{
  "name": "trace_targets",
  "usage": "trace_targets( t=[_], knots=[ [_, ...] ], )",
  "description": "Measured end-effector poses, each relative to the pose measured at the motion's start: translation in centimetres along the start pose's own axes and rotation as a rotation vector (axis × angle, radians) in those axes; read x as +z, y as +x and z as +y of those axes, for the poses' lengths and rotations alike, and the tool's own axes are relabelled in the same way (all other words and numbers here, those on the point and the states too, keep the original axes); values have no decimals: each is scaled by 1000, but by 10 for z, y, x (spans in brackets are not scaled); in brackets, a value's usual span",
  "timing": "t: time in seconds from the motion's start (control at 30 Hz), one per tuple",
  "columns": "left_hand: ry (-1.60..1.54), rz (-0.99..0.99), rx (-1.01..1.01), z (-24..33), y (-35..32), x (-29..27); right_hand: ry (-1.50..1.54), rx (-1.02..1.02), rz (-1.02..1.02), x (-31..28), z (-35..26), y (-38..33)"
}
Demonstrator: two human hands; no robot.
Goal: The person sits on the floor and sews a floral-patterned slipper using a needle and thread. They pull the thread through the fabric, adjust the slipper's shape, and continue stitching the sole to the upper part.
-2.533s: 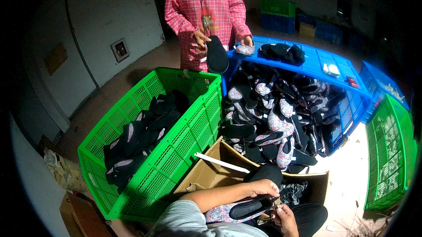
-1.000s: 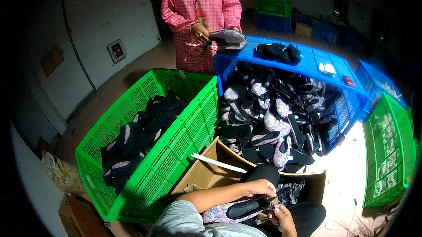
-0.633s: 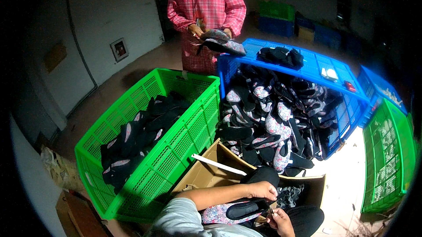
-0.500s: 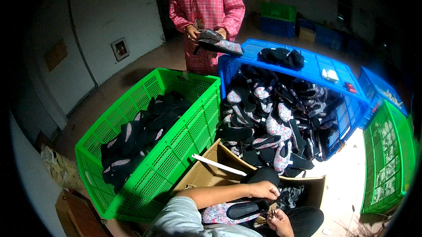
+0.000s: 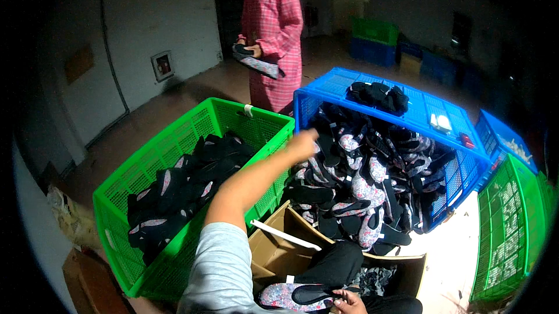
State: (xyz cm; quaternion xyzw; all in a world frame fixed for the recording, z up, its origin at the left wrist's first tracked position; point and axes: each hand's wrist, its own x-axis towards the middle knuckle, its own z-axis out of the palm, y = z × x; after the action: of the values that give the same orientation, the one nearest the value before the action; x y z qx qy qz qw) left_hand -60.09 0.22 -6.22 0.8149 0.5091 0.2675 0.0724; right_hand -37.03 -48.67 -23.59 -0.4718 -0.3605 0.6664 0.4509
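Observation:
A floral slipper (image 5: 286, 296) with a black lining lies low in front of me, over my lap. At its heel end my right hand (image 5: 350, 302) is closed; what its fingers pinch is too small to make out. My left arm stretches forward across the green crate's near side. My left hand (image 5: 301, 146) is raised, one finger pointing out, and holds nothing. It is nearest to the upright blue crate opening, where many floral and black slippers (image 5: 368, 189) are heaped. Below me stands an open cardboard box (image 5: 285, 250) with dark patterned pieces (image 5: 375, 280) in it.
A green crate (image 5: 204, 104) of black slippers stands at left. More slippers lie on the blue crate (image 5: 332, 84). Another green crate (image 5: 503, 226) is at right. Beyond stands a person in a pink checked smock (image 5: 279, 28), holding a slipper (image 5: 259, 66). A white strip (image 5: 285, 235) crosses the box.
My left hand has left the slipper and reached forward to the blue crate. My right hand has stayed low by the slipper. The other person has turned aside and stepped back with their slipper.

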Motion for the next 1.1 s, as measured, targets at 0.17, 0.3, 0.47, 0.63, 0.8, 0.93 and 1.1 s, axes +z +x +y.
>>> trace_targets(
  t=[0.17,0.3,0.47,0.63,0.8,0.93,1.1],
  knots=[
    [196,143,-444,-55,54,-104,54,123,-5,5,-17,-2],
    [241,137,-567,-91,47,-124,61,219,0,-7,-4,-2],
    [278,112,-679,-126,20,-144,256,268,-168,-16,-9,0],
    [307,106,-693,-153,-3,-145,220,218,-170,-13,-10,2],
    [229,31,-588,-147,-19,-134,221,178,-172,-10,-9,-1],
    [106,-41,-435,-102,-23,-114,212,166,-200,-12,-8,-3],
    [-64,-438,142,2,-49,-34,302,114,-146,-6,-5,-8]
  ],
)
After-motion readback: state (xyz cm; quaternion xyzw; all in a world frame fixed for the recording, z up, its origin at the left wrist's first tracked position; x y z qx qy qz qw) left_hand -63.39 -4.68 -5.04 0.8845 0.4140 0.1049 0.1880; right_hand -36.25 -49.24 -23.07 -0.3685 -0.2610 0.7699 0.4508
